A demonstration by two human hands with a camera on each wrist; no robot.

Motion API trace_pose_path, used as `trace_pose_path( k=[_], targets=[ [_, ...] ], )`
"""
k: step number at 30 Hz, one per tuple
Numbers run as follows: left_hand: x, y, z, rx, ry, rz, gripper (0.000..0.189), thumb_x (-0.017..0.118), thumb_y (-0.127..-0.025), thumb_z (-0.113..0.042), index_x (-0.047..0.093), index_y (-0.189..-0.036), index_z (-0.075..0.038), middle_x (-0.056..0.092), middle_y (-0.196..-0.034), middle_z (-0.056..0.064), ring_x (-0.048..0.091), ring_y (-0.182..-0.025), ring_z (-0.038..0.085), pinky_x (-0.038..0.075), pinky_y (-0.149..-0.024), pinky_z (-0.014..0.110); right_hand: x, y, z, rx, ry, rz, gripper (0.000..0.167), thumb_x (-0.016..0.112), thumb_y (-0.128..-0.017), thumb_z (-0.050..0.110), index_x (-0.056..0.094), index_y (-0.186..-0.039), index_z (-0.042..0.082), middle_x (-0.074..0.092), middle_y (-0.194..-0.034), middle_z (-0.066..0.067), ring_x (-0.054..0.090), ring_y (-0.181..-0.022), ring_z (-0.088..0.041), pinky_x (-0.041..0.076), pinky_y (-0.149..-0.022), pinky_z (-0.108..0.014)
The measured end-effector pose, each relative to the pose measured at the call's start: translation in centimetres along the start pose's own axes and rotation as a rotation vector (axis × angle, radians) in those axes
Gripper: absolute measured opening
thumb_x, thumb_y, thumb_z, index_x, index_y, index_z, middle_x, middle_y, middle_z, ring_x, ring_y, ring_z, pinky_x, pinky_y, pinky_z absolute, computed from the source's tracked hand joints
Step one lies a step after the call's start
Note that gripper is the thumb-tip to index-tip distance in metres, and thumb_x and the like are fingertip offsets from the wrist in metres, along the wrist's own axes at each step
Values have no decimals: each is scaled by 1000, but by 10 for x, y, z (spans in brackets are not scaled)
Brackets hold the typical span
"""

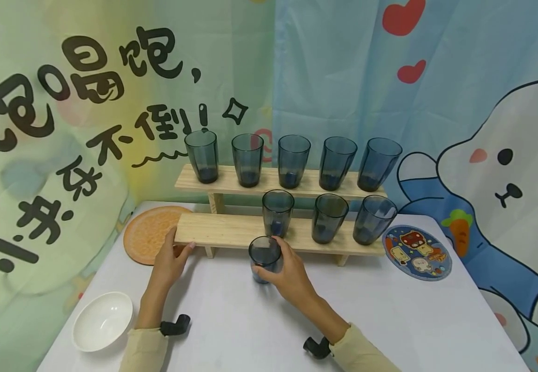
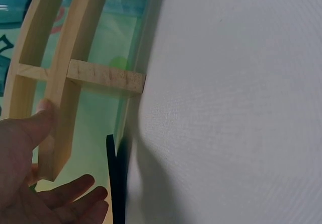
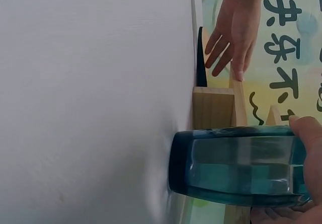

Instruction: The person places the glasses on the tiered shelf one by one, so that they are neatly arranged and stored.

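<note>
My right hand [image 1: 291, 275] grips a dark blue-grey drinking glass [image 1: 264, 253] near its rim, thumb on the near side, in front of the lower tier of a wooden stand. In the right wrist view the glass [image 3: 236, 166] has its base close to the white tabletop. My left hand [image 1: 167, 263] pinches the left end of the lower board [image 1: 222, 231]. The left wrist view has the thumb [image 2: 43, 121] on the board's front edge, another finger behind it, and the remaining fingers extended. Three glasses [image 1: 329, 219] stand upright on the lower board's middle and right.
Several matching glasses [image 1: 292, 163] line the upper board [image 1: 224, 175]. A round orange mat [image 1: 143, 235] lies left of the stand, a round blue cartoon mat [image 1: 417, 253] right of it. A white bowl [image 1: 103, 321] sits at the table's front left. Printed cloth [image 1: 334, 67] hangs behind.
</note>
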State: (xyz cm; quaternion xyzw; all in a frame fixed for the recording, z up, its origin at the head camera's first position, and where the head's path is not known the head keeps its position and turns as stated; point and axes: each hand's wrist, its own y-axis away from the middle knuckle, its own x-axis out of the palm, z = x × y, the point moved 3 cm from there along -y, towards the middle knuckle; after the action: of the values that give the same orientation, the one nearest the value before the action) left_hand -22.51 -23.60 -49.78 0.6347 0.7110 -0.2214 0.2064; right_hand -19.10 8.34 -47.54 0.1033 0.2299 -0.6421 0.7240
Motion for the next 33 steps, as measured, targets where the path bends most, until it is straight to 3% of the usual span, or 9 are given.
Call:
trace_pose_path(
  k=[18,26,33],
  targets=[
    [-1,0,-1,1,-1,-5,76,60,-110,-30,18,-167,-5,41,-159,35,54,-138,50,45,-114,60,-1,0,1,-64,-22,20,90,91,-86,34,44,-159,12,57,-151,-18,55,-140,-38,44,-114,-60],
    [-1,1,-3,-3,10,7,77,60,-110,-30,16,-168,-4,41,-159,35,54,-139,50,45,-114,60,-6,-3,25,-72,-29,45,92,91,-86,36,42,-160,13,52,-157,-12,53,-142,-34,45,-112,-59],
    [-1,0,-1,8,-6,-5,77,60,-110,-29,17,-167,-3,41,-158,36,55,-138,50,44,-115,60,-6,-22,58,-116,-74,63,92,90,-87,34,41,-161,13,54,-155,-11,55,-142,-31,46,-114,-58]
  ],
)
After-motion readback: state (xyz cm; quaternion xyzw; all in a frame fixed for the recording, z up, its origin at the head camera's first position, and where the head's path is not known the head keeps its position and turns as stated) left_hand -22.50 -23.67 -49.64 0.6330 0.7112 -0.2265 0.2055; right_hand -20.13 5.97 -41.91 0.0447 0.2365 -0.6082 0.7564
